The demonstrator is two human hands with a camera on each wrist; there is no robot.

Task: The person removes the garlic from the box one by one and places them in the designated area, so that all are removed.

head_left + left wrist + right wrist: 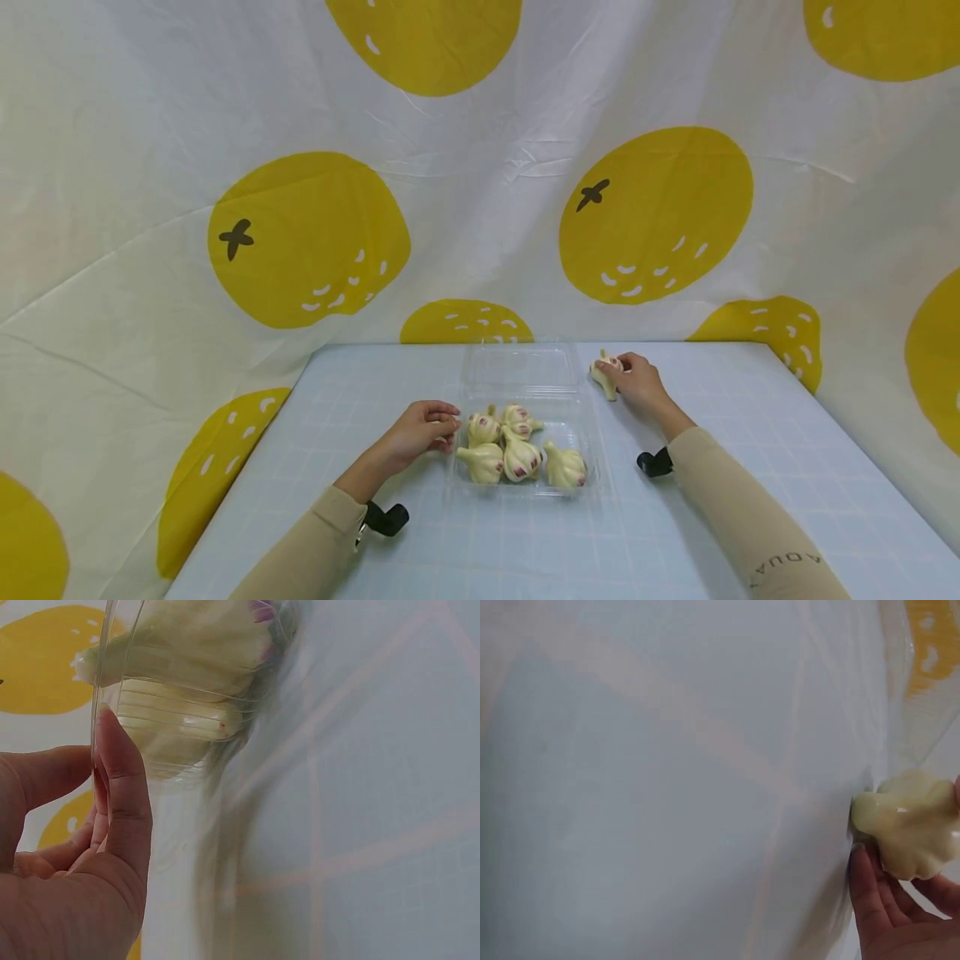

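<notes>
My left hand (426, 432) is at the left side of a transparent plastic container (567, 432). In the left wrist view, thumb and index finger (126, 780) pinch its thin rim from both sides. Several garlic bulbs (521, 457), cream with purple patches, lie inside the container. Beyond the container's back right corner, my right hand (639, 385) grips another garlic bulb (599, 377). The right wrist view shows this bulb (915, 825) between the fingers, its stem end close by the tabletop.
The container's hinged lid (521, 367) is folded back, flat on the pale blue table (390, 558). Behind the table hangs a white cloth (480, 208) with yellow fruit prints. A black wrist camera mount (386, 519) sits under each forearm.
</notes>
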